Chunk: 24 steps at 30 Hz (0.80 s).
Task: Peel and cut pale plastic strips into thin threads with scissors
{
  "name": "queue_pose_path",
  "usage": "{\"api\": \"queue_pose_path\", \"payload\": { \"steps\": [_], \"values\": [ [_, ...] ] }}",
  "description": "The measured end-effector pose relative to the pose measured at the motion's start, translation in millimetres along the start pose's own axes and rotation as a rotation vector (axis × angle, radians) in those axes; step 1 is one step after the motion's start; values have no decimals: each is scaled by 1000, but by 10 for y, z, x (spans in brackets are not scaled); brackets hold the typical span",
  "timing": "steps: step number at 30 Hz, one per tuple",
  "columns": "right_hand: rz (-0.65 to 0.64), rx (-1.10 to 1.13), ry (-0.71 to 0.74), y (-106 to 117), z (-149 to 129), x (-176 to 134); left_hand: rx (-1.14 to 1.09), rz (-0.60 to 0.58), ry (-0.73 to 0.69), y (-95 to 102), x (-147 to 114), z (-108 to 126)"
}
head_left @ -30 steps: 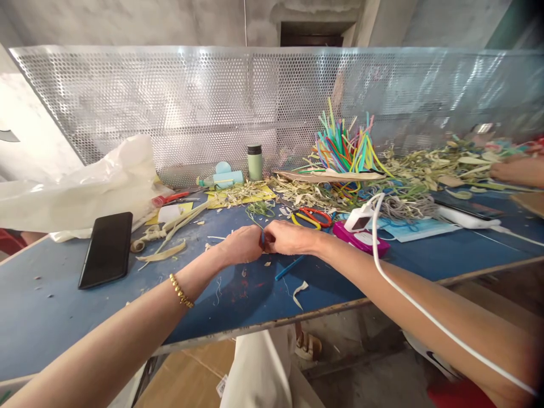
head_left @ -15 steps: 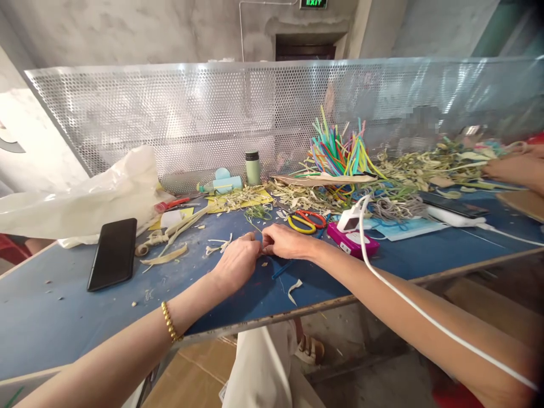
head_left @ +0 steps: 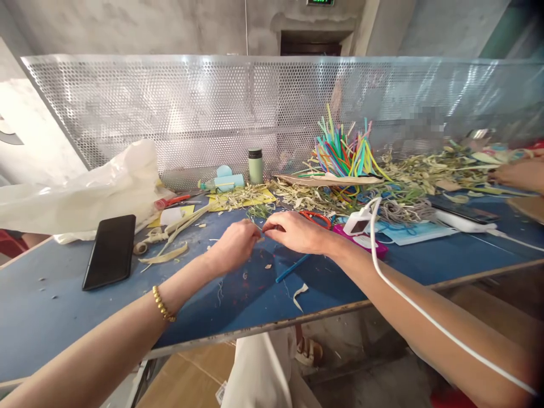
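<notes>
Over the blue table my left hand is closed in a pinch, wearing a gold bead bracelet at the wrist. A small pale bit shows at its fingertips, too small to name. My right hand is bent close beside it, thumb and fingers pressed together; what they hold, if anything, is hidden. Under the right hand lies a blue stick. Just behind the hands are a tangle of green string and scissors with a red handle, partly covered by my right hand.
A black phone and pale dried strips lie left. Husk shavings, colourful pipe cleaners and a green bottle stand behind. A white cable crosses my right arm. Another person's hand is far right.
My hands have shifted slightly up and away from the table edge, the fingertips a little apart now. More of the blue stick shows, and the yellow scissor handle is now covered.
</notes>
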State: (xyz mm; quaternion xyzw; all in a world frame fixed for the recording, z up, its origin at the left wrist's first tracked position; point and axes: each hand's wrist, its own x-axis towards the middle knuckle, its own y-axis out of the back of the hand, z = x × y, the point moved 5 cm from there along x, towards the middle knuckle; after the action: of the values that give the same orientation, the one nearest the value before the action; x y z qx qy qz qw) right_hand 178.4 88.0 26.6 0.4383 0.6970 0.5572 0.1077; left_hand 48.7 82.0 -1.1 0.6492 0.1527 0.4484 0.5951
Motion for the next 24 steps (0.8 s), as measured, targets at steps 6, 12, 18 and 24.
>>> {"api": "queue_pose_path", "payload": {
  "steps": [6,12,18,24],
  "values": [
    [87,-154,-5,115,-93,218,-127,89,100,390,182,-98],
    [149,-141,178,127,-188,318,-537,-48,242,408,140,-296],
    [145,49,236,51,-270,253,-761,-98,205,484,-42,-326],
    [133,227,185,10,-240,195,-460,56,96,655,-65,-165]
  ]
}}
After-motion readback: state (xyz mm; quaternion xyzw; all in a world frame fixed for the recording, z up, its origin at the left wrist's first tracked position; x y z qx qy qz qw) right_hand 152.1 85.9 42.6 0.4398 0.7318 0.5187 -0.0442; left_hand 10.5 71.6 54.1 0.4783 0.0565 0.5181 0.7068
